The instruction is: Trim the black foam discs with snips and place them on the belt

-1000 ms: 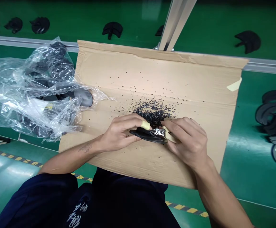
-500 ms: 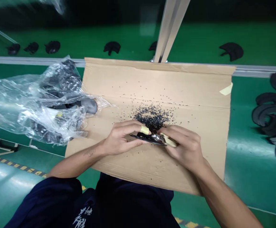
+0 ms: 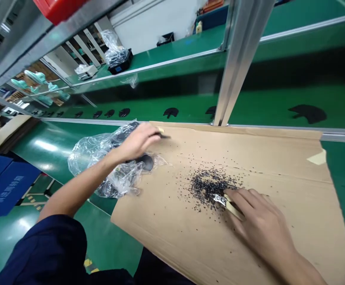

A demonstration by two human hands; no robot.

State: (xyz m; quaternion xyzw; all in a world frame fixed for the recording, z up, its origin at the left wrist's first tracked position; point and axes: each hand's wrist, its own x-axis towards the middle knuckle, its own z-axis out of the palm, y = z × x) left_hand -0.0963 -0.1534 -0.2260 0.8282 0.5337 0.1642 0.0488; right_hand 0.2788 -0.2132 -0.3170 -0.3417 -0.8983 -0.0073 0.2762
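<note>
My left hand (image 3: pixel 141 142) reaches over the far left of the cardboard, beside the clear plastic bag (image 3: pixel 86 154). Its fingers, one wrapped in yellow tape, pinch a thin black plastic part (image 3: pixel 165 137), mostly covered and blurred. My right hand (image 3: pixel 261 221) is closed around small cutting nippers (image 3: pixel 220 199) with pale yellow handles. Their metal jaws point left, over a scattered heap of small black plastic bits (image 3: pixel 208 182) on the cardboard sheet (image 3: pixel 172 233). Dark parts lie in the bag, one rounded grey-black end (image 3: pixel 147 162) sticking out towards the cardboard.
Behind the cardboard runs a green conveyor belt (image 3: pixel 148 105) carrying several black fan-shaped parts (image 3: pixel 170 113). A metal post (image 3: pixel 237 59) stands at the far edge. A blue box (image 3: pixel 8 186) and stacked cardboard (image 3: pixel 8 132) are at the left. A red bin (image 3: pixel 58 10) hangs overhead.
My left hand has left the nippers and moved away to the far left with the black part. My right hand keeps the nippers near the heap. The view has tilted up and left.
</note>
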